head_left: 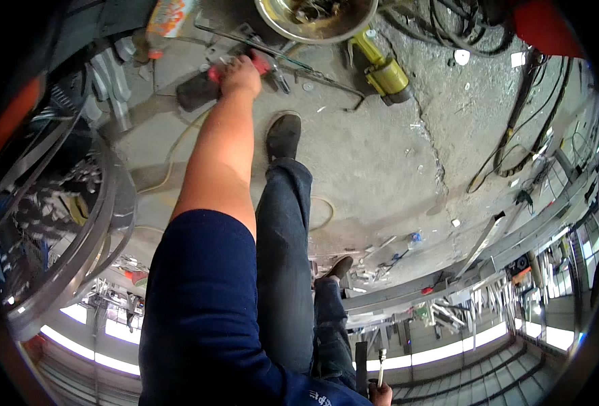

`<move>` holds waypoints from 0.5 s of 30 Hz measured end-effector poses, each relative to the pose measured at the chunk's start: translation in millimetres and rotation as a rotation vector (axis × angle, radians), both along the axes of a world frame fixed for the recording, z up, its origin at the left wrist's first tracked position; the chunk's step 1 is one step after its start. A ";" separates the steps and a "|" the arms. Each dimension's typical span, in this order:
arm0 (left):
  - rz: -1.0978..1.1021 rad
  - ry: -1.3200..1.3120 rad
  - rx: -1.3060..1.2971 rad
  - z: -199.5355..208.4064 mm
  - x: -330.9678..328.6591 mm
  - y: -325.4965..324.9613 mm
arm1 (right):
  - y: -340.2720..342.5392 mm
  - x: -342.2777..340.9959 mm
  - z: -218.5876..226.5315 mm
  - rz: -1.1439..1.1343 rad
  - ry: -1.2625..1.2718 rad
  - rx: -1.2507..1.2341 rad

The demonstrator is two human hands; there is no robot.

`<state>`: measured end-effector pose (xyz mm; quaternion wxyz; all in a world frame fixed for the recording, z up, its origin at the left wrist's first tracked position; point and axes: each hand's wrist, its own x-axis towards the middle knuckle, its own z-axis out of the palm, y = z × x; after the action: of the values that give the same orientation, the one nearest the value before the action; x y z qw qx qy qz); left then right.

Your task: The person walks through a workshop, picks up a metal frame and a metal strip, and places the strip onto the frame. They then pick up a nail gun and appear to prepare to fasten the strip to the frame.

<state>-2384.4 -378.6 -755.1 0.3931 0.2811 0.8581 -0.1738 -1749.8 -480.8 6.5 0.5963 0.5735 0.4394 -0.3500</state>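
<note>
My left arm, in a short navy sleeve, reaches forward over the floor. Its hand [240, 76] is closed on a red and black power tool [261, 64] lying on the concrete; the fingers cover its middle. A bent thin metal rod [299, 65] lies just beyond it. At the bottom edge, only part of my right hand [381, 394] shows, wrapped round a slim pale rod with a metal end [381, 369]. Beside that rod stands a dark flat bar [361, 365]; whether the hand holds it too, I cannot tell.
A metal bowl [321, 34] with small pieces stands far ahead, near a yellow-green tool [389, 76]. Grey metal parts [112, 84] and an orange-white bottle [169, 19] are at the left. Black cables [516, 145] lie at right. My shoe [284, 135] is close to the tool.
</note>
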 end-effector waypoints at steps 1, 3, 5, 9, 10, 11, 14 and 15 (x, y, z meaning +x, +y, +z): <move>0.020 0.072 -0.008 -11.0 -1.0 3.0 | -0.8 -7.1 0.9 -0.039 -0.039 0.059; 0.092 0.042 0.043 -22.7 -8.5 1.7 | -1.1 -21.1 -6.1 -0.116 -0.105 0.180; 0.019 -0.105 -0.005 -19.8 -11.1 -6.3 | 10.5 -52.9 -25.7 -0.282 -0.279 0.158; -0.031 -0.272 -0.356 8.8 12.4 -37.7 | -21.7 -15.8 -11.0 -0.341 -0.215 0.168; -0.369 -0.432 -0.431 14.4 7.5 -92.6 | -23.4 28.7 -1.7 -0.356 -0.080 0.148; -0.724 -0.555 -0.416 24.1 -0.3 -136.7 | -18.6 41.7 -15.0 -0.434 -0.044 0.212; -0.518 -0.641 -0.604 153.6 46.7 -97.1 | -110.4 60.1 -2.3 -0.438 0.018 0.385; -0.396 -0.587 -0.602 186.1 53.2 -124.8 | -138.4 97.5 -2.0 -0.476 -0.061 0.497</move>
<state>-2331.2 -503.4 -569.0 0.6425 0.3505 0.5517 -0.4000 -1652.3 -619.2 4.6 0.3528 0.7979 0.3472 -0.3440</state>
